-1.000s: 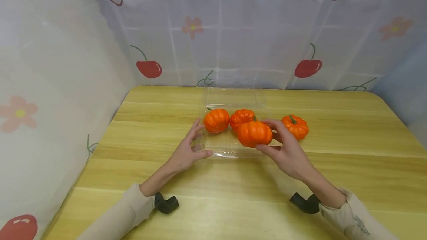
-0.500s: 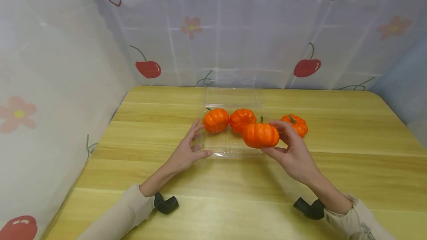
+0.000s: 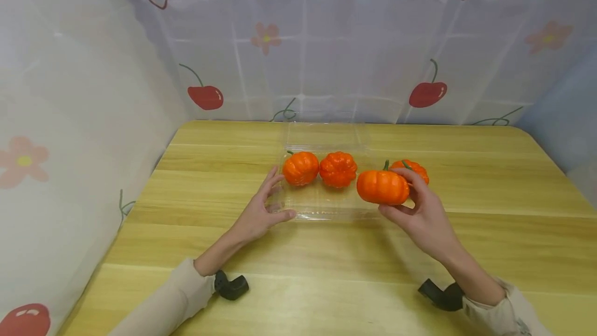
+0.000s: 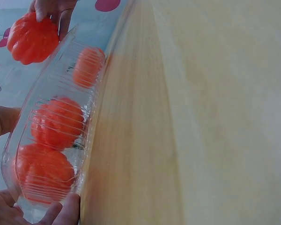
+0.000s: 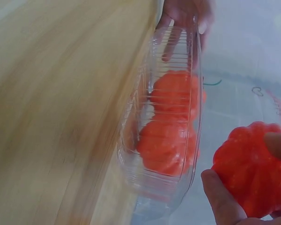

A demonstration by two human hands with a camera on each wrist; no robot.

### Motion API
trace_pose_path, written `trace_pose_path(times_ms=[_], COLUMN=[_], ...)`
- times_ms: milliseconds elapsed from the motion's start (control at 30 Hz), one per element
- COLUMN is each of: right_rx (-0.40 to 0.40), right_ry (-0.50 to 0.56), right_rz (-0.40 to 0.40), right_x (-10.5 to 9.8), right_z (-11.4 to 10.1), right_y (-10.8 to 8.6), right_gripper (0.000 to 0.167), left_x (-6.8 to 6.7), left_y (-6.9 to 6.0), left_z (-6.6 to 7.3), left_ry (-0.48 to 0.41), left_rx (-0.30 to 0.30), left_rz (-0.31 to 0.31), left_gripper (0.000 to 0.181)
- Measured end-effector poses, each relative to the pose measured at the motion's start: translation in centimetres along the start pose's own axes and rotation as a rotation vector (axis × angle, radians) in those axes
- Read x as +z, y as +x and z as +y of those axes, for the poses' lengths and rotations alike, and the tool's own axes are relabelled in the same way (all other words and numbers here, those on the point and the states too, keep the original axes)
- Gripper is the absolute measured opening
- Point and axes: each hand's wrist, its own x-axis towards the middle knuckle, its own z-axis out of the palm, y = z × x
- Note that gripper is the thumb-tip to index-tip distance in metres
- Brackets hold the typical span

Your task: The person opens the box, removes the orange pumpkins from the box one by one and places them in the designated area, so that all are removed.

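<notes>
My right hand (image 3: 428, 219) grips a small orange pumpkin (image 3: 381, 187) between thumb and fingers, raised near the right end of a clear plastic container (image 3: 322, 215). Its green stem points up in the head view. Two more pumpkins sit side by side in the container, the left one (image 3: 300, 168) tilted with its stem toward the back, the other (image 3: 338, 169) showing no stem. Around the container's left end my left hand (image 3: 256, 214) holds it, thumb at the front and fingers at the side. Behind the right hand, a fourth pumpkin (image 3: 412, 169) is partly hidden.
The container's clear lid (image 3: 326, 135) lies folded back toward the table's far edge. A wooden table (image 3: 298, 284) carries everything. Printed cloth (image 3: 326, 56) hangs behind the table and at its left.
The right hand has moved right with its pumpkin, away from in front of the stemless one, and now covers more of the pumpkin at the right. The left hand has stayed put.
</notes>
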Motion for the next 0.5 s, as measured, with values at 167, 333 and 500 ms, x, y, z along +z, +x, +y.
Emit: trace_pose_path(times_ms=[167, 333, 500], right_rx=[0.039, 0.040, 0.040], right_ry=[0.055, 0.113, 0.082], right_rz=[0.015, 0.042, 0.069], right_x=[-0.30, -0.42, -0.70], right_z=[0.00, 0.20, 0.30], right_y=[-0.36, -0.58, -0.79], right_gripper=[0.056, 0.045, 0.038], left_x=[-0.01, 0.01, 0.00], left_y=[-0.06, -0.12, -0.03], left_z=[0.04, 0.10, 0.10], left_ry=[-0.001, -0.001, 0.001], left_rx=[0.002, -0.002, -0.002], left_rz=[-0.004, -0.001, 0.003], left_gripper=[0.083, 0.082, 0.082])
